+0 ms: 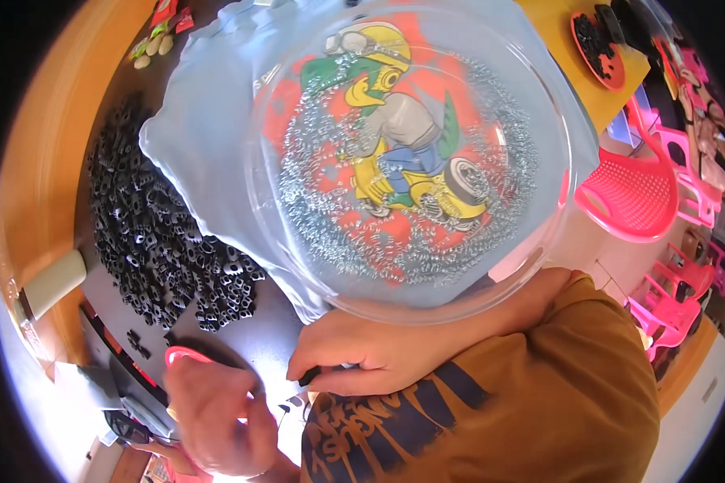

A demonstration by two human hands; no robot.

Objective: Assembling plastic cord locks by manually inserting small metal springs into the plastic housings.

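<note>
My right hand (354, 346) is closed, thumb and fingers pinching a small black plastic piece (307, 376). Its forearm lies along the near rim of a round clear basin (271, 266). Many tiny silvery coil springs (318, 221) are scattered in the basin, over a cartoon duck on a yellow scooter. My left hand (217, 419) is bent and blurred beside the right one, partly over a red dish (187, 352). What its fingers hold, if anything, is hidden. To the left spreads a large heap of small black plastic pieces (161, 241).
Light blue cloth (197, 137) lies under the basin on the dark table (278, 346). A few loose black pieces (138, 344) lie near the heap. At the far right, a red plate (616, 71) of black parts sits on a yellow surface. Pink chairs (632, 193) stand on the right.
</note>
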